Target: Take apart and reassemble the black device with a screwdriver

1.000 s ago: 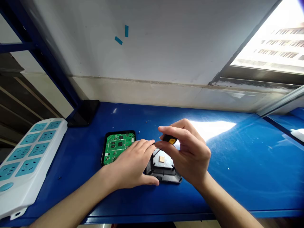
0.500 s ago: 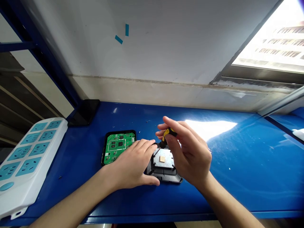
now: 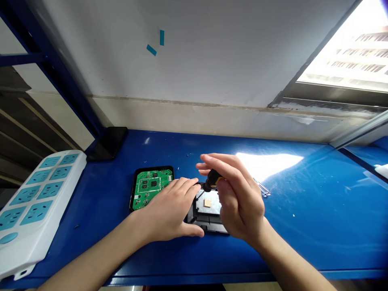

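Note:
My right hand (image 3: 239, 194) is closed around a small black-and-yellow screwdriver (image 3: 212, 180). Its shaft slants down and left to the upper left corner of a silver metal plate (image 3: 214, 204) with a tan square pad (image 3: 207, 203) on it. The plate lies inside a black plastic housing (image 3: 209, 224), whose right side my right hand hides. My left hand (image 3: 169, 210) lies flat over the housing's left edge, fingers stretched and thumb apart. Partly under that hand, to the left, is a green circuit board (image 3: 151, 184) in a black casing (image 3: 132, 190).
A white power strip (image 3: 57, 226) with blue sockets stands at the left. Behind it sits a glossy black object (image 3: 109, 141). Thin metal pieces (image 3: 262, 188) lie right of my right hand on the blue table (image 3: 318, 226). The wall (image 3: 182, 117) borders the back.
My right hand has turned around the screwdriver and shifted slightly left, now covering more of its handle. The metal pieces beside it have come into view. My left hand stays put.

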